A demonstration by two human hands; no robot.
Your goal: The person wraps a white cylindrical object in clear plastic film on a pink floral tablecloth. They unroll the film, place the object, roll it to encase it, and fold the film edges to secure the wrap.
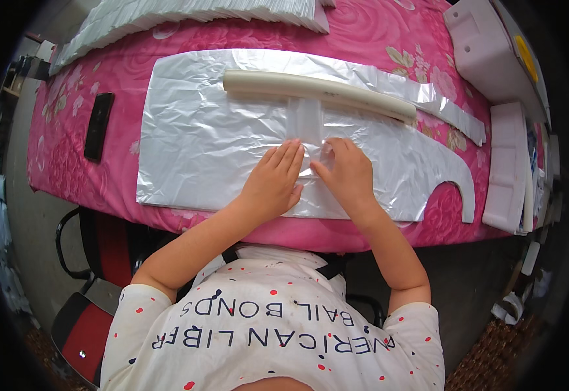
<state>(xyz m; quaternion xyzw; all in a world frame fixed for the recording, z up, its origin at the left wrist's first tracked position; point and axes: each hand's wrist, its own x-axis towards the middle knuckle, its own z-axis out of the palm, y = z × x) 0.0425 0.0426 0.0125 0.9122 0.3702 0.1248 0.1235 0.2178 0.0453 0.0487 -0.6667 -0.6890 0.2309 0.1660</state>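
A narrow strip of clear plastic film (306, 121) lies across a flat silvery-white plastic bag (193, 143) with a curved handle cutout at its right end. My left hand (275, 174) rests with straight fingers on the film's near end and the bag beneath. Beside it, my right hand (348, 171) is curled over the film's right edge, which bunches up at the forefinger and thumb; part of the grip is hidden. Just beyond both hands, a long cream-coloured tube (317, 88) lies across the bag and over the film's far end.
A pink floral cloth (376, 26) covers the table. At the back lies a thick stack of folded white plastic bags (187, 13). A dark phone-like slab (99, 127) is at left. White foam boxes (507, 166) stand at the right edge, and red-and-black chairs (92, 326) at lower left.
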